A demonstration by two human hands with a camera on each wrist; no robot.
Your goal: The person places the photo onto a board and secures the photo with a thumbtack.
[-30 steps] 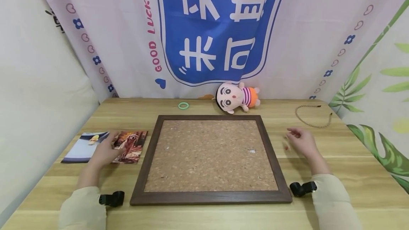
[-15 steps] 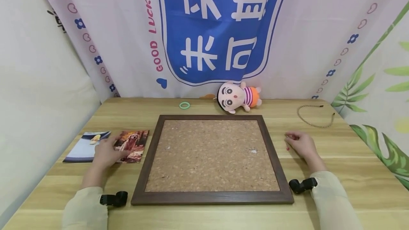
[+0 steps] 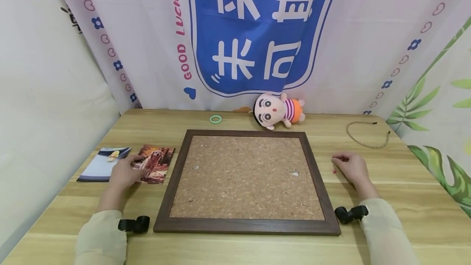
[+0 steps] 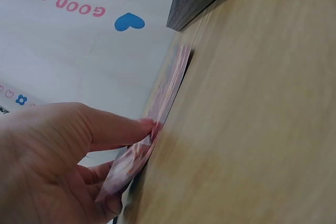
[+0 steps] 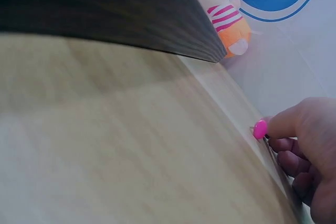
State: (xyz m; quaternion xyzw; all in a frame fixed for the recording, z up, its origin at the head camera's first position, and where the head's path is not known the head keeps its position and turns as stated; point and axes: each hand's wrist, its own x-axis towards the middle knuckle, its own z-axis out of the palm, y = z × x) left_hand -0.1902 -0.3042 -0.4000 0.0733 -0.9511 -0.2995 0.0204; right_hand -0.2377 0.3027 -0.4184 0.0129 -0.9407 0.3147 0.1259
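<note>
In the head view, my left hand (image 3: 126, 171) is over a photo of a dog (image 3: 156, 162). The left wrist view shows my left thumb (image 4: 131, 129) on that photo (image 4: 168, 95) and fingers at its other side, pinching it; its near end is bent up off the table. A second photo (image 3: 103, 167), pale with a yellow figure, lies further left, partly behind the hand. My right hand (image 3: 353, 169) has its fingers bent near a pink pushpin (image 3: 334, 171). In the right wrist view the pushpin (image 5: 260, 129) appears right at my thumb tip; whether it is gripped is unclear.
A corkboard in a dark brown frame (image 3: 246, 226) lies between the hands. Behind it are a green ring (image 3: 215, 119) and a plush doll (image 3: 277, 111). A braided headband (image 3: 364, 145) lies at the back right. A printed cloth (image 3: 154, 52) hangs behind the table.
My right fingers have drawn together and come down nearer the pushpin. My left hand has settled over the dog photo. The head view has shifted slightly.
</note>
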